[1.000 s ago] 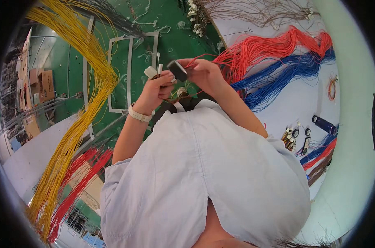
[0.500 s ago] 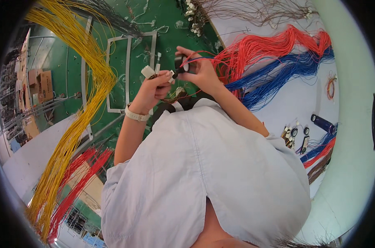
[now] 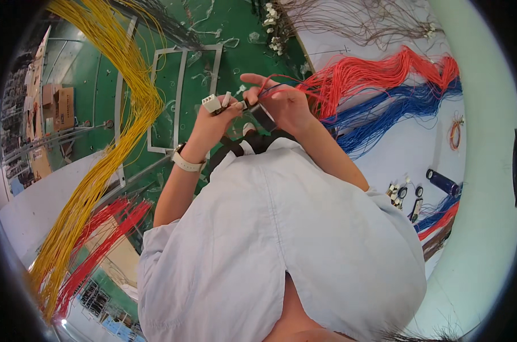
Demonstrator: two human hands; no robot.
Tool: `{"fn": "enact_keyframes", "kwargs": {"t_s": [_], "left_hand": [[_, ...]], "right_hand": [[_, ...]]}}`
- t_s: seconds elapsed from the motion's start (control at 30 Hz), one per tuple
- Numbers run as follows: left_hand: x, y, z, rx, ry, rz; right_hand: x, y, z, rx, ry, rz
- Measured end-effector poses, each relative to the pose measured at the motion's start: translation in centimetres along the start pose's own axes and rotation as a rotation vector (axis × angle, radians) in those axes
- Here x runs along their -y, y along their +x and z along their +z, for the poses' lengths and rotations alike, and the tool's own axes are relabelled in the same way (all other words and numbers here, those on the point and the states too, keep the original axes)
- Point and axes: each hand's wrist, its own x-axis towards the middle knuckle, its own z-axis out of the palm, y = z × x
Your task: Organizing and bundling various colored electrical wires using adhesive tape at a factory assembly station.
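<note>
Tape roll [image 3: 263,117] is sitting between both hands' fingers; left hand [image 3: 215,121] is pinching white plug [image 3: 211,104], right hand [image 3: 292,113] is curving half-open, hold unclear; red wires [image 3: 349,77] are crossing its fingers, maybe risking a snag.

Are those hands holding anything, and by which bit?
The left hand holds boxy white plastic connectors with their ends poking out; the gripped part is hidden. Whether the right hand grips the round black tape roll beside it cannot be told.
</note>
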Motion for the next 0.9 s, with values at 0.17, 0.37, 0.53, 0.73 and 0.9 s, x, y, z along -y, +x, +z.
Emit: {"fn": "enact_keyframes", "kwargs": {"t_s": [0.17,0.37,0.53,0.73,0.9], "left_hand": [[-1.4,-0.8,-0.2,0.010,-0.198,-0.134],[-1.8,-0.9,-0.2,0.027,0.495,0.185],[-1.7,-0.5,1.0,0.214,0.577,0.301],[0.1,-0.1,1.9,0.208,0.473,0.044],[-0.8,-0.1,3.2,0.062,-0.199,-0.361]], "right_hand": [[-0.2,-0.3,2.7,-0.315,-0.251,0.045],[0.1,-0.3,2.5,-0.535,-0.664,0.335],[-0.4,-1.0,1.5,-0.421,-0.732,0.198],[1.1,-2.2,2.1,-0.286,-1.291,0.195],[0.8,-2.4,0.8,-0.446,-1.524,-0.217]]}}
